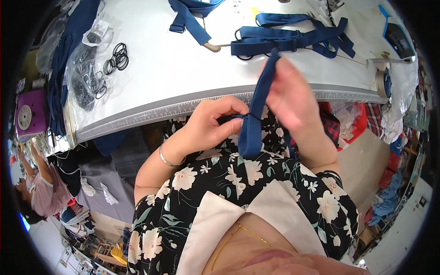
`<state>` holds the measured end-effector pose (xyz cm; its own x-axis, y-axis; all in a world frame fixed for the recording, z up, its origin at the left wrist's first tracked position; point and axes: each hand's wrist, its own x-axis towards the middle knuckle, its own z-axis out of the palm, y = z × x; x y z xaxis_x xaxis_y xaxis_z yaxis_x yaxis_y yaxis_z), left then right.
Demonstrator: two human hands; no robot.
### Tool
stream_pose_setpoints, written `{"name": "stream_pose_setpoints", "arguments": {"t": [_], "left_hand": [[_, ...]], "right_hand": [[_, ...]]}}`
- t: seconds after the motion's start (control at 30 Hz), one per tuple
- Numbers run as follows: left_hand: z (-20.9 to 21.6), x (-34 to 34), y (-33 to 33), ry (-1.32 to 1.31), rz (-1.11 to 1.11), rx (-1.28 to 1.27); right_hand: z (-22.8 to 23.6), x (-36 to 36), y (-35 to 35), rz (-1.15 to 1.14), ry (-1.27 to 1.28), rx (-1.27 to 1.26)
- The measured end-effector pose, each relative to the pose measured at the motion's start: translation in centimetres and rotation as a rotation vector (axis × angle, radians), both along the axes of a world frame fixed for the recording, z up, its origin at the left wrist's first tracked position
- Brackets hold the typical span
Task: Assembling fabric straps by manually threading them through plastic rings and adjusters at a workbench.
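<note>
A navy fabric strap [260, 94] hangs in a loop in front of my chest, at the table's near edge. My left hand [208, 123] is closed, thumb and fingers pinching the strap by a small dark slider buckle [248, 115]. Higher up, my right hand [293, 98] is closed at the strap's upper part; it is slightly blurred and its fingertips are partly hidden. Just beyond it lie more navy straps [284, 40] with dark sliders and black rings. Another navy strap [190, 25] with a buckle rests farther left, by a metal tool with a brownish end [211, 47].
Along the white table's [169, 68] near edge runs a long ruler [183, 106]. Black rings [117, 58] lie loose at left, beside a clear plastic bag [85, 75] and hanging navy straps [62, 68]. A tape roll [383, 84] and red basket [360, 123] are at right. Another person [43, 183] works far left.
</note>
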<state>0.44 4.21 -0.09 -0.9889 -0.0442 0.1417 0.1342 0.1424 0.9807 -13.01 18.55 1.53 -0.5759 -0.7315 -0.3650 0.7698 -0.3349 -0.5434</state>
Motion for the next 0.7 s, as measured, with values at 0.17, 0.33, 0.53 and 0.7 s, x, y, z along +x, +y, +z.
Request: {"name": "stream_pose_setpoints", "arguments": {"t": [0.17,0.33,0.53,0.7], "left_hand": [[0.8,0.1,-1.0,-0.342,-0.17,0.502],[2.0,-2.7,-1.5,-0.425,-0.109,0.457],[1.2,-4.8,-5.4,0.252,0.468,-0.931],[0.7,-6.3,-8.9,0.164,0.587,-1.207]], "right_hand": [[0.3,-6.9,1.4,-0.274,0.125,-0.058],[-0.4,-13.4,6.8,-0.317,0.175,-0.211],[0.4,-15.0,7.6,-0.881,0.372,-0.029],[-0.5,-12.0,6.9,-0.87,0.548,0.096]]}}
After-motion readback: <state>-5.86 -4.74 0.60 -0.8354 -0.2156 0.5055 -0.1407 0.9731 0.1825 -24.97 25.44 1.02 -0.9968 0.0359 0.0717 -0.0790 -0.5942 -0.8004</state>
